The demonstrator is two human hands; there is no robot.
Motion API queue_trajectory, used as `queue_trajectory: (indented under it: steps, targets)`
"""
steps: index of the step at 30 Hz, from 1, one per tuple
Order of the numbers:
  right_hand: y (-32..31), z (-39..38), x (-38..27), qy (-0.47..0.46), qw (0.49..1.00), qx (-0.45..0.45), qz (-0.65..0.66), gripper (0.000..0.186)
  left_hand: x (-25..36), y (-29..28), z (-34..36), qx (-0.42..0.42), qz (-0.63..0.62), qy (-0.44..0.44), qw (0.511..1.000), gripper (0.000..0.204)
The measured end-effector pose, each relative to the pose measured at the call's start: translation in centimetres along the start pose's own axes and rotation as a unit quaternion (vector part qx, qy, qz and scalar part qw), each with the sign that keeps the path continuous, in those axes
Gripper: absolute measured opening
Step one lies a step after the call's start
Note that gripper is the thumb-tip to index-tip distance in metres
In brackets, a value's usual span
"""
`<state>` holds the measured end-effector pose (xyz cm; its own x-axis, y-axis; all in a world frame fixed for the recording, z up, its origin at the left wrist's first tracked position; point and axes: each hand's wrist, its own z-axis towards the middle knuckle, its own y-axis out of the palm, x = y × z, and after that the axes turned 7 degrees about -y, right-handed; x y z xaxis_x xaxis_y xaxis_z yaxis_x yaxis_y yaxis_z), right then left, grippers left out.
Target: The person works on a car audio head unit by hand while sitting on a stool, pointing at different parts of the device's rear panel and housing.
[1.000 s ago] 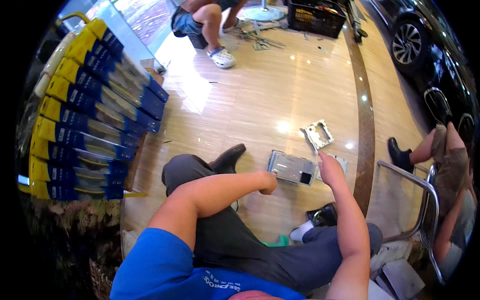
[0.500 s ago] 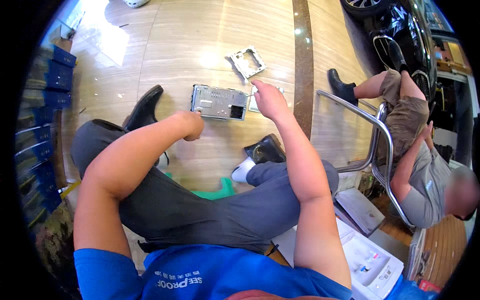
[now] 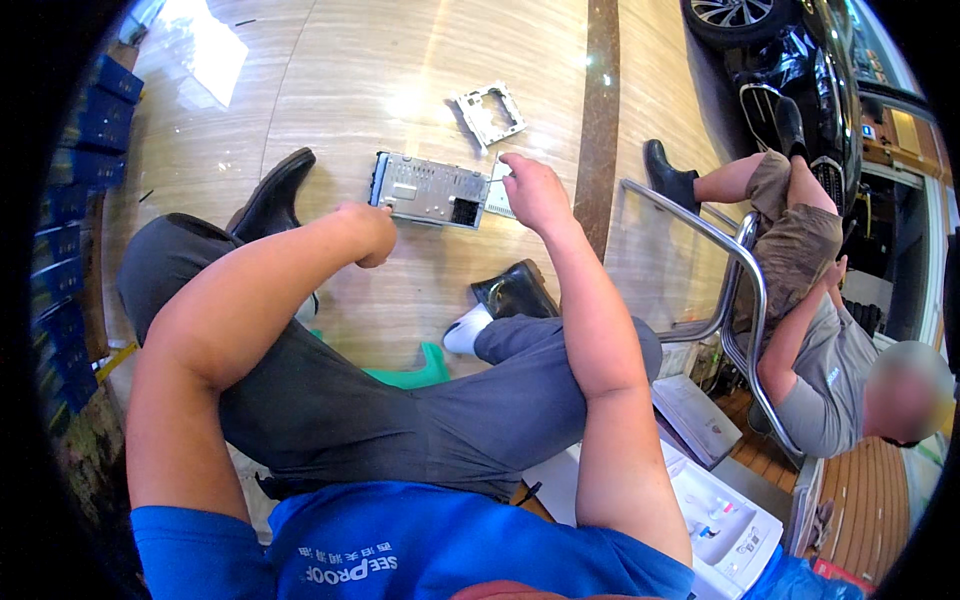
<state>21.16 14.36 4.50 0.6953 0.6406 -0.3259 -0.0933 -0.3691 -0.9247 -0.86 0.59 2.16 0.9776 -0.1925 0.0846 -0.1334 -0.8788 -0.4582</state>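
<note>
A silver metal electronic unit [image 3: 425, 183] with a perforated top lies on the floor between my legs. My left hand [image 3: 365, 232] is curled at its near left corner; whatever the fingertips hold is hidden. My right hand [image 3: 535, 193] is closed at the unit's right end, with what looks like a thin tool between thumb and forefinger. A pale perforated plate [image 3: 499, 203] lies beside the unit, partly behind that hand. A square light metal frame [image 3: 470, 110] lies just beyond, apart from both hands.
A seated person [image 3: 815, 370] is at my right behind a curved steel tube frame [image 3: 750, 270]. A black car [image 3: 790, 70] stands beyond. Blue boxes [image 3: 75, 250] line the left. A green object [image 3: 425, 370] lies under my legs; a white tray [image 3: 720, 520] is at lower right.
The view has tilted down, so the far person and black crate have left it and the person at right shows more. My hands stay at the unit's two ends.
</note>
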Motion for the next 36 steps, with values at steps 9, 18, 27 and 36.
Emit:
queue_trajectory:
  steps: [9, 18, 27, 36]
  targets:
    - [0.0, -0.1, -0.2, -0.008, 1.0, 0.018, -0.002, 0.031, 0.2, -0.3, 0.1, -0.013, 0.011, 0.009, 1.0, 0.043]
    - [-0.3, -0.1, -0.6, 0.028, 1.0, 0.003, 0.0, 0.032, 0.1, -0.3, -0.3, 0.005, 0.011, 0.006, 1.0, 0.042]
    - [-1.8, -0.3, 0.0, 0.032, 0.999, 0.023, 0.012, 0.032, -0.9, 0.5, 0.1, 0.03, 0.02, 0.031, 0.999, 0.046]
    - [-5.9, -1.7, -0.2, 0.023, 0.994, 0.099, 0.032, 0.033, -1.7, 1.3, 0.5, 0.034, 0.023, 0.05, 0.998, 0.045]
